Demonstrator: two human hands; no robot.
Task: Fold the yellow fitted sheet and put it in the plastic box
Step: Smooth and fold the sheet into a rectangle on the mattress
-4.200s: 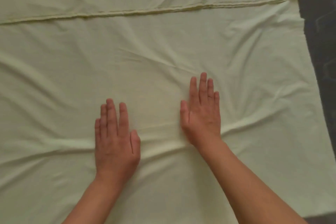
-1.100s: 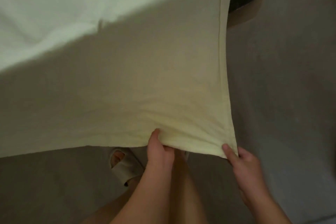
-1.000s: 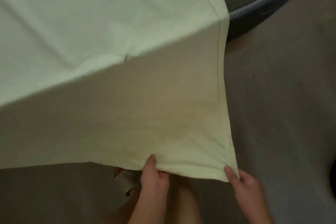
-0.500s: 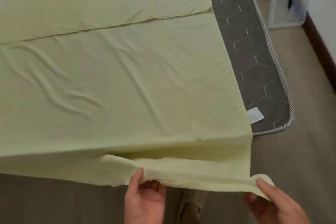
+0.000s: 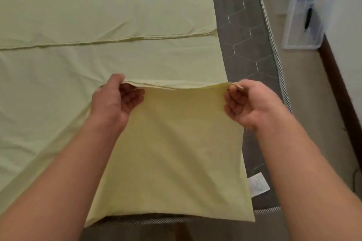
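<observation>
I look down on the yellow fitted sheet [image 5: 98,15], which lies spread over most of a dark grey mattress [image 5: 248,35] with a hexagon stitching. An edge of an upper layer runs across the sheet from left to right, on the far side of the hands.

The near right part of the sheet is lifted as a flap. The left hand [image 5: 115,100] pinches the upper edge of the flap between the thumb and the curled fingers. The right hand [image 5: 252,103] pinches the right corner of the same edge in the same way, and the edge hangs slightly slack between the two hands. Both forearms cover part of the cloth below.

To the right of the sheet a strip of the mattress is bare, with a striped piping [image 5: 274,45] along its border and a white label [image 5: 257,185] near the front corner – the label lies just beside the flap. Beyond the piping there is the floor [image 5: 305,103], then a dark skirting board [image 5: 337,84] and a light wall [image 5: 348,25].

The plastic box [image 5: 305,17] is clear and stands on the floor against the wall, well apart from the hands; the bare mattress strip and the floor lie between. Inside I see one thin dark thing [image 5: 308,20] – what it is I cannot tell. If the box has its lid on, I cannot tell either.
</observation>
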